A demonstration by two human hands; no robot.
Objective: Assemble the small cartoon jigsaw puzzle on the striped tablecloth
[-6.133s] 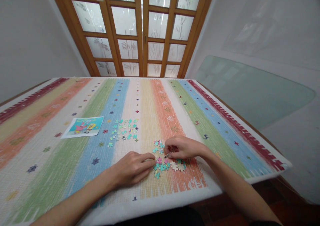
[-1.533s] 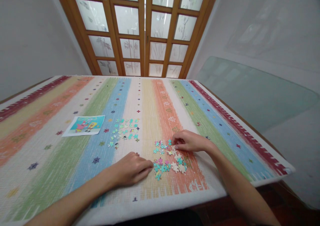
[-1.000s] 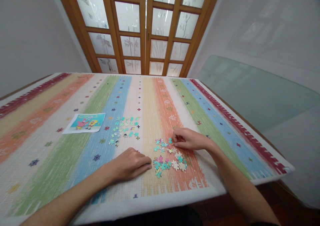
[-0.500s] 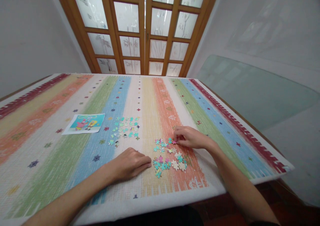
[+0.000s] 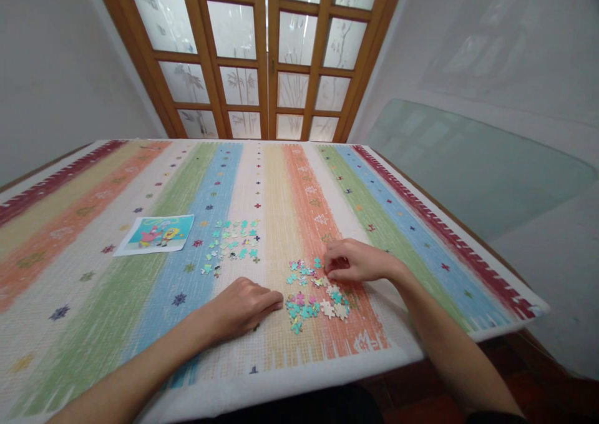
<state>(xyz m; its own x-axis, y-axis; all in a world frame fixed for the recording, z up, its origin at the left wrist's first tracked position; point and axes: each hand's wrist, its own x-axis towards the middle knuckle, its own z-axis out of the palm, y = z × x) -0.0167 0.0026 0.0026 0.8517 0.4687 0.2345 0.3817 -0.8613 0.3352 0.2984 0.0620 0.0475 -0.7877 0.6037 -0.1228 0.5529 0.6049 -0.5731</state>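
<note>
My right hand is at the right side of a loose heap of jigsaw puzzle pieces. Its thumb and fingers are pinched together, with a puzzle piece mostly hidden between them. Turquoise, pink and cream pieces lie in the heap, some of them cream side up. My left hand rests on the cloth just left of the heap. Its fingers are curled together, and no piece shows in them. Farther up to the left, more turquoise puzzle pieces are spread in loose rows, separate from one another.
Left of the rows lies a printed picture of a pink and a yellow cartoon figure. A striped tablecloth covers the table. Beyond the far edge stand wooden doors with glass panes; a glass sheet leans on the right wall.
The pink piece that showed at my right fingertips is no longer visible there, and those fingers have drawn in slightly. My left hand stays in place. The view has shifted a little.
</note>
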